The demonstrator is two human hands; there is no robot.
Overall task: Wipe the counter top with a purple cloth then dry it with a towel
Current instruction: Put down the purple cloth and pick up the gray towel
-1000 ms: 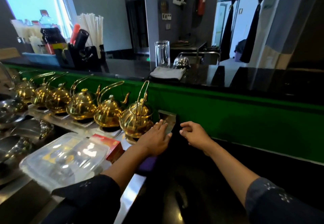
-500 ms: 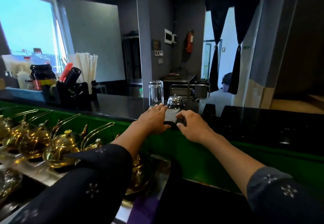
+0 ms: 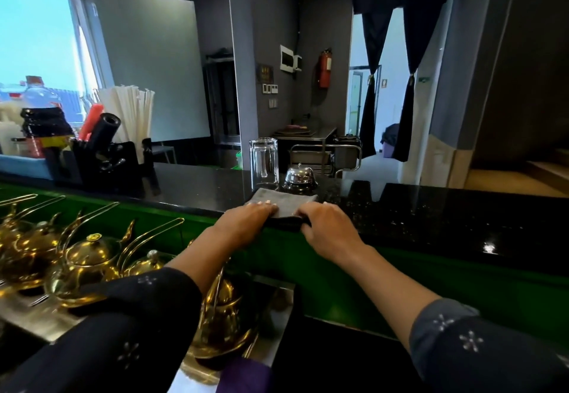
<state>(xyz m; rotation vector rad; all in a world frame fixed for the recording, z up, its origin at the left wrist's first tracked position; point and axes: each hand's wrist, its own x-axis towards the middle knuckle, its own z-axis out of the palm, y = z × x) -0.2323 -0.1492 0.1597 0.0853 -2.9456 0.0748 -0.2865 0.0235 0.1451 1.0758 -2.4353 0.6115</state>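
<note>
While both hands sit at the near edge of the towel on the black counter, left hand and right hand apart, fingers curled onto it, a clean lift keeps it folded and clear of the bell. The upturned glass holds nothing; the black caddy holds straws; purple cloth lies below

I see a worktop of polished black stone, speckled and glossy, throwing back light at right of centre. The folded towel on it is matt grey cloth. Behind it stand a clear glass mug and a shiny chrome bell. At lower left, the teapots are bright brass-coloured metal, mirror smooth. Purple cloth shows at the bottom edge.
</note>
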